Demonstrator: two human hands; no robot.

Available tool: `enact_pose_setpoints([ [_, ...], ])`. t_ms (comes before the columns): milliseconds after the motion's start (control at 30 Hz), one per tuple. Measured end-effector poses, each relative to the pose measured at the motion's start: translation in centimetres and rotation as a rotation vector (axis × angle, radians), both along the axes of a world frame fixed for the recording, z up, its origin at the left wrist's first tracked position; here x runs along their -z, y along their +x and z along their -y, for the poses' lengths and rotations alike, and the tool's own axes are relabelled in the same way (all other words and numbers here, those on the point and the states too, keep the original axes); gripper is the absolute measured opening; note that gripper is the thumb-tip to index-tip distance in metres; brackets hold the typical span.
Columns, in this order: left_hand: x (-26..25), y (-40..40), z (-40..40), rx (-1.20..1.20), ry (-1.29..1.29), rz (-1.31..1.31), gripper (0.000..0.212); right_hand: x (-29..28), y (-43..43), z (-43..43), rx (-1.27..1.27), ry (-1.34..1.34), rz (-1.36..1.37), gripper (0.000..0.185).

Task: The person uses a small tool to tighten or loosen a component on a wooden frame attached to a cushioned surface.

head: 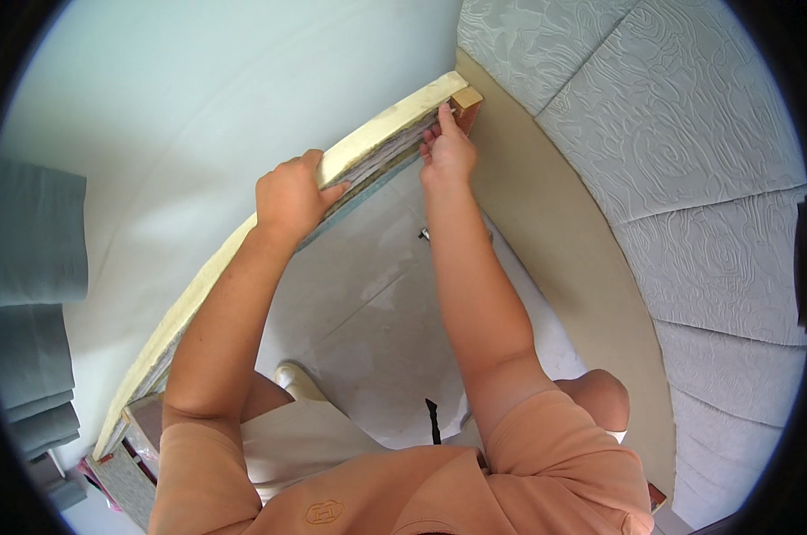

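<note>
A long panel edged with pale yellow foam point(383, 120) runs diagonally before me, with grey layered material and a teal strip along its inner side. My left hand point(289, 194) grips its upper edge, fingers over the foam and thumb on the inner side. At the panel's far end, my right hand point(449, 150) is against the inner side with fingers curled and thumb raised beside a reddish-brown wooden block point(468, 107). A small pale piece shows by the thumb tip; whether the fingers hold it is unclear.
A beige upholstered base point(550, 200) and grey embossed padded panels point(671, 114) curve along the right. A metal tool point(425, 234) lies on the floor point(370, 301), partly behind my right forearm. A black strap point(433, 421) hangs near my shirt. Grey-blue fabric point(35, 234) is at left.
</note>
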State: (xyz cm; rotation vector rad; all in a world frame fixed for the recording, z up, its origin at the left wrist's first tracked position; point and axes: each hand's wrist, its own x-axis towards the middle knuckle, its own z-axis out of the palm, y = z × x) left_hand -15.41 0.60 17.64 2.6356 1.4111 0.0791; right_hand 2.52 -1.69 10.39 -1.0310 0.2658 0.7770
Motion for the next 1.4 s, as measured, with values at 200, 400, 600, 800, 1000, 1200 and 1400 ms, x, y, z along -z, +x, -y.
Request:
enact_pose_setpoints([
  [200,-0.4,0.3,0.0,-0.004,-0.007,-0.045,0.039,1.1,0.7,0.1,0.000,0.169,-0.049,0.013],
  [400,-0.6,0.2,0.2,0.003,-0.010,-0.043,0.038,1.4,1.6,1.1,-0.096,0.290,-0.140,0.012],
  [600,-0.5,0.3,0.3,-0.009,-0.005,-0.048,0.038,2.9,1.7,1.1,-0.110,0.444,-0.132,0.009],
  [800,-0.5,0.4,0.3,-0.010,-0.009,-0.041,0.037,2.9,1.4,0.4,-0.037,0.420,-0.161,0.011],
  [1000,-0.2,0.1,0.2,-0.004,0.007,-0.008,0.037,1.1,0.3,-0.1,0.053,0.260,-0.037,0.012],
  [1200,-0.1,0.1,0.1,-0.002,0.011,-0.022,0.037,0.6,0.5,-0.4,0.050,0.063,0.124,0.017],
  [1400,-0.2,0.2,0.1,-0.020,-0.042,-0.036,0.038,1.6,-0.4,0.3,0.050,-0.045,0.284,0.021],
])
